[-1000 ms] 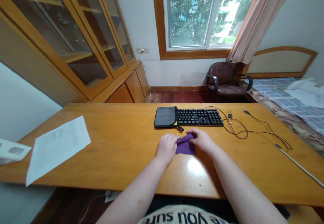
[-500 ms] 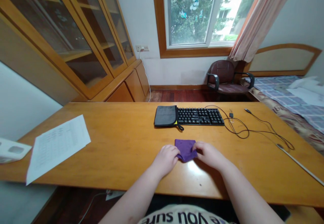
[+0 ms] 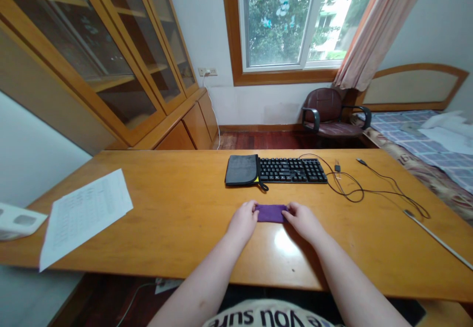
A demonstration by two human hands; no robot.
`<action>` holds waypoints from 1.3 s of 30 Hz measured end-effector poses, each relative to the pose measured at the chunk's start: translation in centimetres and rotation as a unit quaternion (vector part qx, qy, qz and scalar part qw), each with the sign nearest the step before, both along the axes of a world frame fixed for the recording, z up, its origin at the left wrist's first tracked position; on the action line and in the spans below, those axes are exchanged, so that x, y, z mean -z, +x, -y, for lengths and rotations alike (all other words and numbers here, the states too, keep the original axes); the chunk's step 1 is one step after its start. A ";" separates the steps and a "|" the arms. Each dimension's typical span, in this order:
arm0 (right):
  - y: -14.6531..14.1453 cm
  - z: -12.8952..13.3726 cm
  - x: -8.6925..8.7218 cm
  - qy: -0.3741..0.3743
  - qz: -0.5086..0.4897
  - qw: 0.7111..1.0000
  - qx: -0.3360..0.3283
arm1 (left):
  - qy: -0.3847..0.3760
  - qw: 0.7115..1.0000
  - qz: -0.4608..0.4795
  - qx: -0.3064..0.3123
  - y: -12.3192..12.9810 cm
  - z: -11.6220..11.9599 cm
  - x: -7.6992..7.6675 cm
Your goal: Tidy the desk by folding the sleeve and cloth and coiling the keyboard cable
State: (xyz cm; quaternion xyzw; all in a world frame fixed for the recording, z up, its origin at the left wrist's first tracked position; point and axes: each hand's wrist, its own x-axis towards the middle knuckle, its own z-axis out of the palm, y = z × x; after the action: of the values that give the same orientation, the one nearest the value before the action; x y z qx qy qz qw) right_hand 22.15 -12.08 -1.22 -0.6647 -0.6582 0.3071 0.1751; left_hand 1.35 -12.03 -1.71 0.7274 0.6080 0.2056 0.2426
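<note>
A small purple cloth [image 3: 271, 213] lies folded into a narrow strip on the wooden table, in front of the keyboard. My left hand [image 3: 244, 218] grips its left end between thumb and fingers. At the right end my right hand [image 3: 301, 220] pinches the cloth in the same way. Just beyond it, a grey folded cloth [image 3: 242, 170] with black edging and a black loop covers the left part of a black keyboard [image 3: 291, 170].
Thin dark cables [image 3: 351, 188] and a small black plug [image 3: 337, 168] lie right of the keyboard. A white stick-like cord [image 3: 436, 238] crosses the table's right side. Printed papers [image 3: 86, 216] and a white object [image 3: 22, 220] are at the left. A chair [image 3: 328, 113] stands beyond the table.
The near edge of the purple cloth has been folded away from me, so it went from a square to a narrow strip. Both hands moved slightly forward with it.
</note>
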 end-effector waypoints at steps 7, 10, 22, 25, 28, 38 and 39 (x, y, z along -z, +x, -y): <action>-0.2 -0.1 0.7 0.014 0.004 1.000 0.022 | 0.011 0.999 0.020 -0.035 0.3 -0.4 0.7; -0.4 -0.1 0.9 0.018 0.014 0.999 0.027 | 0.023 0.999 0.023 -0.040 0.5 -0.5 0.8; -0.8 0.0 1.1 0.026 0.052 0.998 0.025 | 0.124 0.966 -0.118 0.191 1.4 2.6 0.3; -0.8 0.0 1.1 0.028 0.092 0.995 0.036 | 0.095 0.962 -0.162 0.199 1.5 3.0 1.1; -0.6 0.2 0.9 0.032 0.130 0.989 0.062 | 0.079 0.963 -0.179 0.183 1.4 2.9 1.6; -0.7 0.8 0.9 0.179 0.103 0.974 -0.097 | 0.036 0.961 -0.189 0.199 1.1 2.8 1.0; -0.6 0.8 1.1 0.174 0.101 0.975 -0.094 | 0.029 0.961 -0.188 0.200 1.1 2.8 0.9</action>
State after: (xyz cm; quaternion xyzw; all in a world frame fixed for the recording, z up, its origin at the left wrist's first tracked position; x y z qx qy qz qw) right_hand 21.51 -12.84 -2.30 -0.5864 -0.7757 0.1340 0.1910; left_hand 2.49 -14.88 -2.59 0.8665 0.4784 0.0300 0.1394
